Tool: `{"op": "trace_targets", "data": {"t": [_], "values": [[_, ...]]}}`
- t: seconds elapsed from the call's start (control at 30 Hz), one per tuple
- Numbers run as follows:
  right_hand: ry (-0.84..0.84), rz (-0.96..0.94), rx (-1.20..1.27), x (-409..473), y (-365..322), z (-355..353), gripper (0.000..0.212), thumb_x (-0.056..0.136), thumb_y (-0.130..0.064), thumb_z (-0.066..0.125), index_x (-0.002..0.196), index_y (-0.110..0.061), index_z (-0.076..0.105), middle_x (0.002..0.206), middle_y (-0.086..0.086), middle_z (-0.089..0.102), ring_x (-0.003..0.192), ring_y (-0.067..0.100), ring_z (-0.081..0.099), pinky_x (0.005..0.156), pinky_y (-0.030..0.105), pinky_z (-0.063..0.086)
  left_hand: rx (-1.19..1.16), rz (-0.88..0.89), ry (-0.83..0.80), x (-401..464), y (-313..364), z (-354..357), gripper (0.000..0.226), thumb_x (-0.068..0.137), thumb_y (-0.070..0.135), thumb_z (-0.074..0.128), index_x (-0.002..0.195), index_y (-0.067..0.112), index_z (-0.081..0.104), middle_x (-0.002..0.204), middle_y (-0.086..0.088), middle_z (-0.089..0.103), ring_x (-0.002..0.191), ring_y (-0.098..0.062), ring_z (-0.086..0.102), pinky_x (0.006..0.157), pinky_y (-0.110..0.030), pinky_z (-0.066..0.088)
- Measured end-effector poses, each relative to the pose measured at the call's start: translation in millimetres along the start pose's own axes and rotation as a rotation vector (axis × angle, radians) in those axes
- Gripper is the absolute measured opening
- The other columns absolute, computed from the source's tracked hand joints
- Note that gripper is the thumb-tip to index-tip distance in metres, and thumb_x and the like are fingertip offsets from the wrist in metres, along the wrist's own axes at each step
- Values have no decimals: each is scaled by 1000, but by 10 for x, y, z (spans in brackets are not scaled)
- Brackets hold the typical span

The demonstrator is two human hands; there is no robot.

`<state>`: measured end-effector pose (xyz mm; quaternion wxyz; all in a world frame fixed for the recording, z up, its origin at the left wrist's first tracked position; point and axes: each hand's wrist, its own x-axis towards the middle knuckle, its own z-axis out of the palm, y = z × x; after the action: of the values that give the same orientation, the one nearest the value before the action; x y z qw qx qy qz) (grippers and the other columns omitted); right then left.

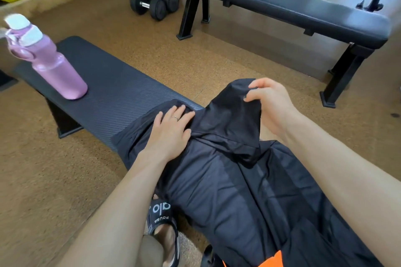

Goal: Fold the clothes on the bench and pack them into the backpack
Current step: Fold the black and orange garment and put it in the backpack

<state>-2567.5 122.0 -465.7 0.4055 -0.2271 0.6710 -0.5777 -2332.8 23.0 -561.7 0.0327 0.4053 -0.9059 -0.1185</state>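
Black jacket (227, 180) runs lengthwise along the bench (112, 93), lower right up to frame center. Left hand (171, 130) presses flat near the collar; right hand (269, 102) pinches the hood, lifted (probably folding it inward toward the left).

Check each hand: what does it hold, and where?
Right hand pinches the black garment at its raised far end; left hand presses flat on it.

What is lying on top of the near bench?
On the near bench stand a pink bottle and a spread black garment. The left hand presses it flat; the right hand pinches its hood. The bench under the garment is hidden.
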Motion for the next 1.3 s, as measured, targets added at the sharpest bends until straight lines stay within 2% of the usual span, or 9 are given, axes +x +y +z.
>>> {"op": "trace_targets", "data": {"t": [0.13,0.27,0.37,0.53,0.6,0.7,0.87,1.03,1.3], "values": [[13,-56,-40,22,-51,-57,53,62,10,68,106,-17,59,102,14,59,96,32,61,79,45,52,-39,-57,-10,138,-44,80,57,104,40,39,158,30,24,160,2,34,150,-20,23,123,-47,14],[-72,-21,-129,103,-229,-93,81,69,21,59,133,-28,51,118,10,53,109,29,59,94,44,54,117,-30,-52,445,-102,5,69,98,50,44,159,32,17,161,-5,29,150,-25,21,123,-52,10],[-84,-58,-308,177,-323,-35,64,68,17,59,120,-21,62,117,11,62,111,28,61,94,42,54,125,-133,-60,643,-193,-140,63,101,50,39,158,33,18,160,-6,31,146,-28,27,119,-57,13],[64,-310,-585,224,-403,123,39,74,9,52,92,-23,67,100,-6,66,90,9,59,67,26,49,133,-230,-131,744,-354,-204,58,105,49,24,160,34,12,161,-5,25,144,-26,28,114,-63,21],[74,-384,-596,233,-399,176,36,77,6,49,91,-23,66,98,-10,65,91,6,58,65,25,46,127,-273,-83,766,-386,-239,51,106,46,25,155,34,22,151,-11,32,132,-33,35,103,-57,34],[98,-452,-652,283,-436,214,27,82,1,52,92,-19,66,94,-11,63,87,1,56,64,23,43,30,-276,-87,848,-493,-303,36,104,36,37,138,30,44,138,-11,39,122,-33,40,98,-49,37],[218,-479,-840,458,-476,147,21,82,-2,52,93,-15,64,89,-4,62,83,18,55,61,26,42,-98,-140,-43,957,-688,-394,12,101,21,44,108,13,50,109,-10,57,100,-33,55,81,-42,45],[303,-519,-1048,609,-401,-3,9,87,-10,55,95,-14,56,91,5,63,86,32,56,68,36,44,75,-169,126,984,-746,-458,19,106,30,37,97,13,39,89,-8,53,79,-33,52,63,-41,39],[116,-506,-1178,406,-73,-39,22,95,-11,47,112,-23,55,92,8,68,81,35,61,75,47,55,108,-72,65,884,-954,-352,19,106,32,34,104,17,45,95,-3,48,87,-30,57,70,-41,44]]}}
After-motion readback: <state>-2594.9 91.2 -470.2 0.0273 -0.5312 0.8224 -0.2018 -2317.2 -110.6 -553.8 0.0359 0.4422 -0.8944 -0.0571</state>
